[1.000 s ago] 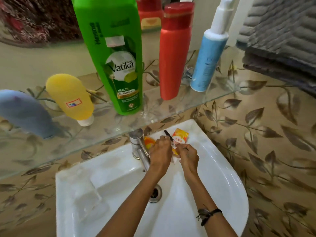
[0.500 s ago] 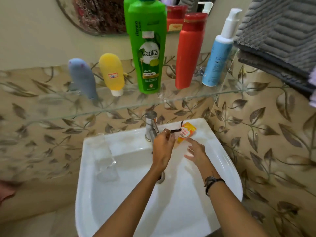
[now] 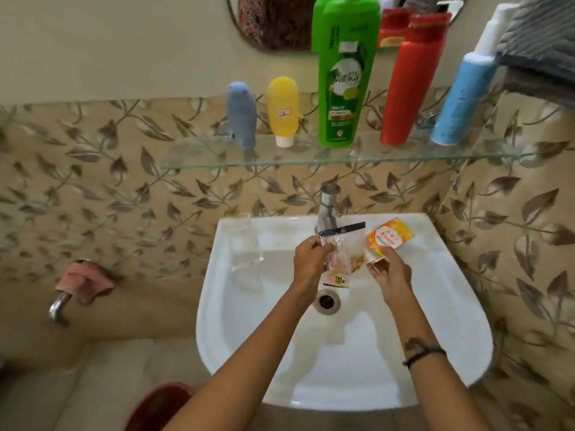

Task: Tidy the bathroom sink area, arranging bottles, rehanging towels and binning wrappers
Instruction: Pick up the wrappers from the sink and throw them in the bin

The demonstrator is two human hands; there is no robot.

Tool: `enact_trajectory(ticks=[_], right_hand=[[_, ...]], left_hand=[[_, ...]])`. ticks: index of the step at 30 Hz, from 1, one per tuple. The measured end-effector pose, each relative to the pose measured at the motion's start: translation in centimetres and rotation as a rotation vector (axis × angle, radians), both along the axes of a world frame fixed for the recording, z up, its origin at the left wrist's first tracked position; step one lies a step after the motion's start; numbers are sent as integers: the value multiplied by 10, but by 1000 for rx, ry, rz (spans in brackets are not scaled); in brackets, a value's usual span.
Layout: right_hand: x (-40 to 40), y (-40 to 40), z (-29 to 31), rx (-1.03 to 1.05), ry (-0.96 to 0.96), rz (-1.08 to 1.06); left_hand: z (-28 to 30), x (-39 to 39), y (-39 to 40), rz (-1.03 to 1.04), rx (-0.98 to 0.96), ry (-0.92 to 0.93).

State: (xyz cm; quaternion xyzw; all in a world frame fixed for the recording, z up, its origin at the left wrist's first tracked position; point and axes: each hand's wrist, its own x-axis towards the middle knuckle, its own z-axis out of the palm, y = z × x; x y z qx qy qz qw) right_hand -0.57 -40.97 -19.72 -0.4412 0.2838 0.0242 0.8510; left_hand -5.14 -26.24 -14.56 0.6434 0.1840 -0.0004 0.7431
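Head view: the left hand (image 3: 311, 259) grips a clear wrapper (image 3: 337, 262) that hangs below its fingers, over the sink (image 3: 451, 306) — the right hand (image 3: 390, 272) pinches an orange wrapper (image 3: 389, 237) by its lower edge, just beside.

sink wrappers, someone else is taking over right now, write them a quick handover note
Left hand: grips a clear wrapper with a dark strip, above the sink.
Right hand: grips the orange wrapper by its lower edge.
Done: five bottles stand in a row on the glass shelf, among them the green shampoo bottle; a grey towel hangs top right.
Left: bin both wrappers. A red tub sits on the floor lower left; whether it is the bin is unclear. A clear glass stands on the sink's left rim.
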Motion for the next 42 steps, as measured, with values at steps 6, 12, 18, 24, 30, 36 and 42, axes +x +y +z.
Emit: enact_trajectory(ticks=[6, 12, 18, 24, 30, 36, 42], right_hand=[[-107, 51, 21, -315, -173, 76], [-195, 174, -8, -350, -289, 408], [-263, 300, -84, -350, -216, 743], [-297, 369, -228, -532, -13, 1011], [-282, 412, -391, -723, 214, 1069], [-257, 457, -509, -767, 320, 1106], [-265, 468, -551, -726, 429, 1240]], left_hand=[[-14, -78, 41, 46, -240, -41], [-78, -176, 158, 411, -487, -61], [-155, -290, 282, 713, -373, 141], [-270, -362, 349, 973, -368, 424], [-412, -354, 380, 1030, -343, 586], [-525, -327, 411, 1227, -290, 629], [-567, -323, 422, 1000, -191, 627]])
